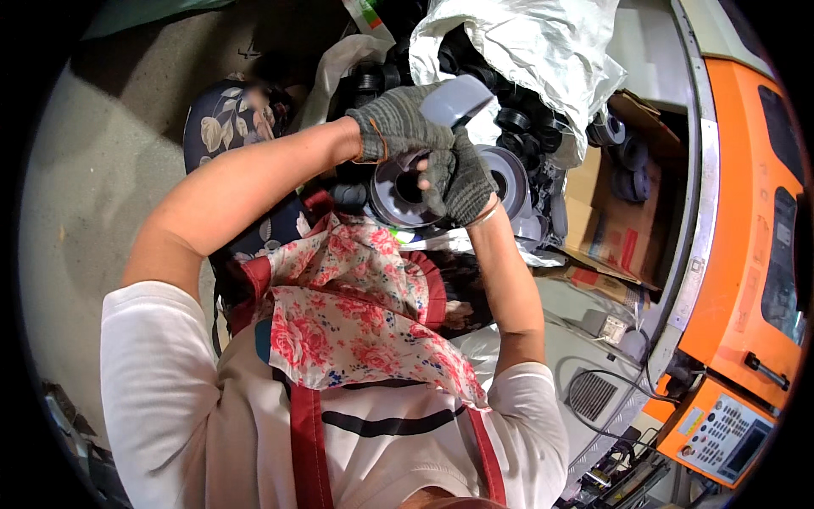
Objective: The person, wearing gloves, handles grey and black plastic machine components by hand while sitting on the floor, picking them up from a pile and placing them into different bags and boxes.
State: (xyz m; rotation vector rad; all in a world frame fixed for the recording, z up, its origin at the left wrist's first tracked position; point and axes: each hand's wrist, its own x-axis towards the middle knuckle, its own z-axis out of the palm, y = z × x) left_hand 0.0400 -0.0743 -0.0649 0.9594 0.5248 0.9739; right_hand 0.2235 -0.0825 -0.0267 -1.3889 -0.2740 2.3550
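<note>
Both hands wear grey knit gloves and meet close together above a pile of plastic parts. My left hand (400, 125) is closed around a smooth, translucent grey plastic piece (458, 99), whose curved end sticks out past the fingers. Bare fingertips show from the glove of my right hand (462, 180), with its fingers curled in beside the left hand; what they grip is hidden. Right below the hands lies a grey round plastic part (392, 200) with a dark centre. Another grey round part (509, 180) sits just right of my right hand.
A white plastic sack (543, 51) spills black round parts (513, 120) at the back. To the right, a cardboard box (593, 204) holds grey rings (632, 170). An orange machine (729, 280) with a keypad panel (725, 437) stands far right. Patterned cloth (365, 331) covers my lap.
</note>
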